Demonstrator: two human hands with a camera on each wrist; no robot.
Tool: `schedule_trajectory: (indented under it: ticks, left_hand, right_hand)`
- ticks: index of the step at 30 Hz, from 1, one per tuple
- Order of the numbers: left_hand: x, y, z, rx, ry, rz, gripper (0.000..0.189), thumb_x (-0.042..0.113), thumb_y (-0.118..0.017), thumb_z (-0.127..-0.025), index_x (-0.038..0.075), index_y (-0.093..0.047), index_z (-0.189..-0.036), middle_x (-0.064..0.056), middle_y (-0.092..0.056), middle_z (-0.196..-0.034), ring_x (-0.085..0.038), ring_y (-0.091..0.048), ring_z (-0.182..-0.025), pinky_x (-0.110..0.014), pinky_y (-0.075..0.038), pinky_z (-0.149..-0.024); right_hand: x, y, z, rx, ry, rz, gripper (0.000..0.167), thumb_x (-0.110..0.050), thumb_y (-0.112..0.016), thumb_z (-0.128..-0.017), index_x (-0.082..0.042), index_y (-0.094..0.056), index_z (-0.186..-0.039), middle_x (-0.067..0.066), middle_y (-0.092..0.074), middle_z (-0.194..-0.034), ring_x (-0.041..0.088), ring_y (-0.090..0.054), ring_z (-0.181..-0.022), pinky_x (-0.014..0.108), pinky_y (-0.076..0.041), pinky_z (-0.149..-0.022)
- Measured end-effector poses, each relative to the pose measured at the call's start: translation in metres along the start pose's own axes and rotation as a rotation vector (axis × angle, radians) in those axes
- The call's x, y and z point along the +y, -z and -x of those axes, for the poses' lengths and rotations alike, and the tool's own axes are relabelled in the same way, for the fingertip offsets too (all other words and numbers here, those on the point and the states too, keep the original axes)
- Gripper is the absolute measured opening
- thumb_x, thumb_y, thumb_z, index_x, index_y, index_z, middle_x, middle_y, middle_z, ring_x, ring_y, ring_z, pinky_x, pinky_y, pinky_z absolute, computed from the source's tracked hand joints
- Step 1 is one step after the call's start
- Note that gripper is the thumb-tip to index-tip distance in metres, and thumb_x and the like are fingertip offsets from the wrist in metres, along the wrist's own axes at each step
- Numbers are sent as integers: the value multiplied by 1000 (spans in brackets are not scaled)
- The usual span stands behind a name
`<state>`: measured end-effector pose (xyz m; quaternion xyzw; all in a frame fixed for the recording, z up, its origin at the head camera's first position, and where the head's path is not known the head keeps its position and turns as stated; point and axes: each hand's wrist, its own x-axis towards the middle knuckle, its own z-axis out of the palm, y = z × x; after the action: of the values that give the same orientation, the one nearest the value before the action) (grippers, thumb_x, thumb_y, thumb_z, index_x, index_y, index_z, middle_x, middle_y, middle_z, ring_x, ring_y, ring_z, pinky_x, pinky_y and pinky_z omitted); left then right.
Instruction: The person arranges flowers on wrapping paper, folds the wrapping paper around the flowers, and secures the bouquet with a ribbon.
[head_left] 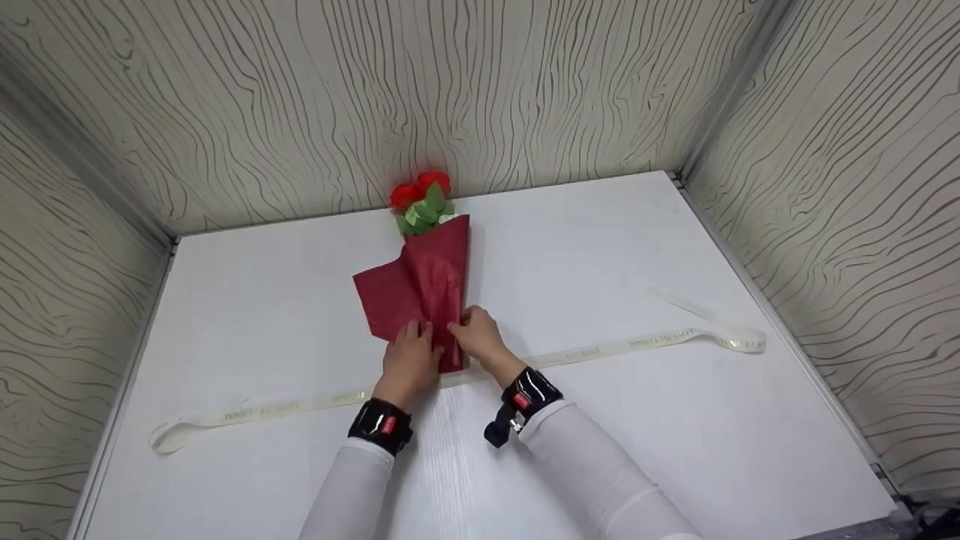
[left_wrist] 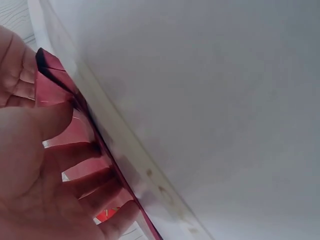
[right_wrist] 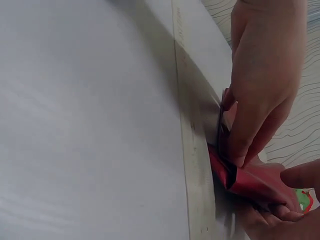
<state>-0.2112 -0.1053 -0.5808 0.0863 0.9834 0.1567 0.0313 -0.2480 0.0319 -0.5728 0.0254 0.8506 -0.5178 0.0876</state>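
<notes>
So from my seat at the far end of the feed, going left to right: the cream ribbon (head_left: 259,414) is curling over in a loop at its left end, then running across the white tabletop (head_left: 247,300), gold lettering showing in patches. Next up, my left hand (head_left: 409,360), with a black wrist strap (head_left: 381,426) behind it, is pressing on the lower left part of the dark red wrapping paper (head_left: 382,300). Its fingers are sitting slightly apart, and I can't tell whether they're actually pinching anything. The bouquet (head_left: 439,270) is lying left of the table's middle, its head near the back wall (head_left: 450,97) and its narrow end pointing at me. A paper flap is sticking out to the left, while the red roses (head_left: 433,181) and green leaves (head_left: 429,210) are poking out the top. Just right of that, my right hand (head_left: 484,341) is holding the paper's right edge, thumb on top and fingers tucking underneath. Past it, the ribbon is carrying on rightward and doubling back near the table's right edge.
</notes>
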Motion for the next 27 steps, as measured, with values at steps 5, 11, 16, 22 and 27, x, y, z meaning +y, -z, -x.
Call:
schedule_trajectory:
  ticks: [5, 11, 16, 22, 27]
  left_hand:
    - [0, 1, 0, -8, -2, 22, 52, 24, -61, -97, -3, -50, -140, -18, -48, -126, -33, -48, -118, -52, -45, -95]
    - [-1, 0, 2, 9, -31, 44, 50, 23, -62, -96, -4, -53, -137, -20, -49, -128, -35, -49, -119, -55, -44, -95]
    - [-1, 0, 4, 4, -33, 98, 50, 22, -62, -97, -4, -52, -138, -20, -49, -131, -35, -48, -121, -54, -41, -100]
    - [0, 1, 7, 4, -22, 156, 52, 23, -63, -96, -4, -50, -140, -21, -49, -133, -34, -50, -121, -51, -41, -102]
    - [2, 1, 9, 4, -11, 228, 56, 23, -59, -99, -6, -43, -143, -25, -43, -140, -36, -49, -126, -49, -40, -104]
  right_hand:
    - [3, 1, -7, -10, -90, -168, 34, -2, -65, -86, 13, -54, -114, 20, -65, -102, 28, -64, -91, 33, -55, -76]
    - [9, 4, -14, -69, -145, -301, 30, 6, -65, -79, 15, -60, -108, 17, -64, -94, 23, -65, -80, 29, -56, -67]
    - [11, 7, -16, -132, -200, -393, 28, 8, -63, -79, 13, -59, -107, 12, -59, -91, 20, -61, -77, 28, -54, -63]
    - [15, 8, -15, -204, -249, -598, 41, 12, -53, -81, 13, -47, -121, 17, -58, -103, 26, -63, -90, 37, -56, -76]
    - [18, 8, -13, -211, -232, -744, 42, 17, -49, -81, 12, -42, -122, 18, -56, -105, 26, -62, -91, 37, -55, -78]
